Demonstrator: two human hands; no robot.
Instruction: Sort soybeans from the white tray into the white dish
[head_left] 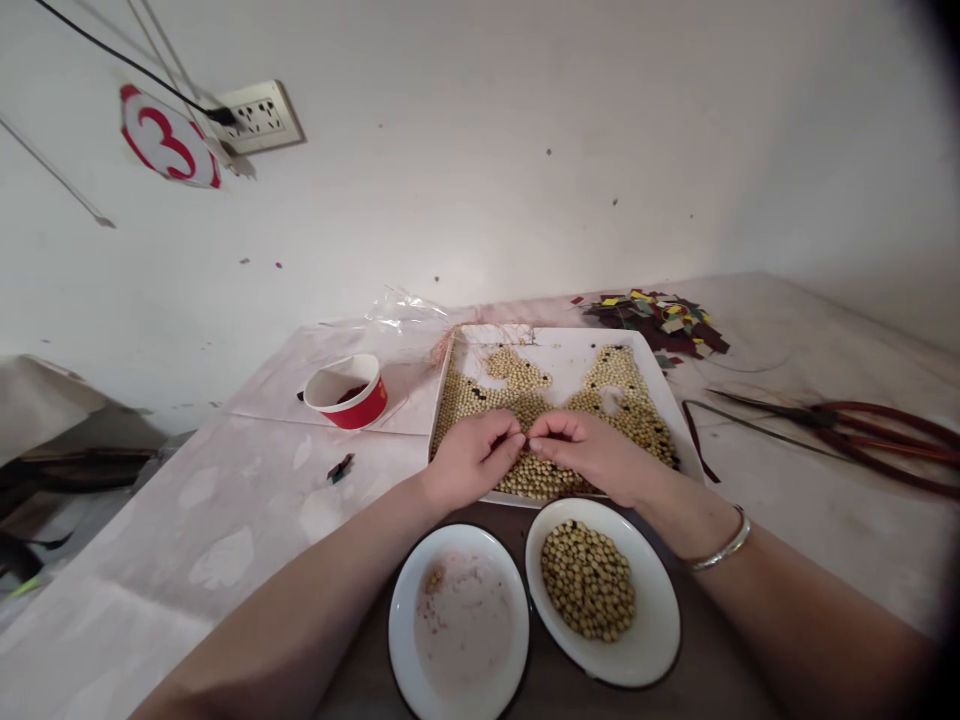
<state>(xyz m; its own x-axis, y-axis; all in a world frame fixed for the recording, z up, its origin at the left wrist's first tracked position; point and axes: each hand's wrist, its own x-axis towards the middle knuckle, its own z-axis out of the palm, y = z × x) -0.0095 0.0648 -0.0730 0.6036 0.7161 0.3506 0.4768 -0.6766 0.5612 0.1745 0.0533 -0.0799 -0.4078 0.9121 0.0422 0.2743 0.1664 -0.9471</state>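
1. The tabletop, pale and blotchy, meets a white speckled wall.
2. A wall outlet sits beside a red "3" sign.
3. Pale beads lie in a white tray; scissors lie to its right.
4. The left hand and right hand pinch their fingers closed over the beads; what they grip, I cannot tell.

room lies between cup and tray, bowls blocking in front.

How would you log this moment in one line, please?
left hand: pinched; right hand: pinched, close to left; tray: beads, under hands; right bowl: beads; anything held: unclear
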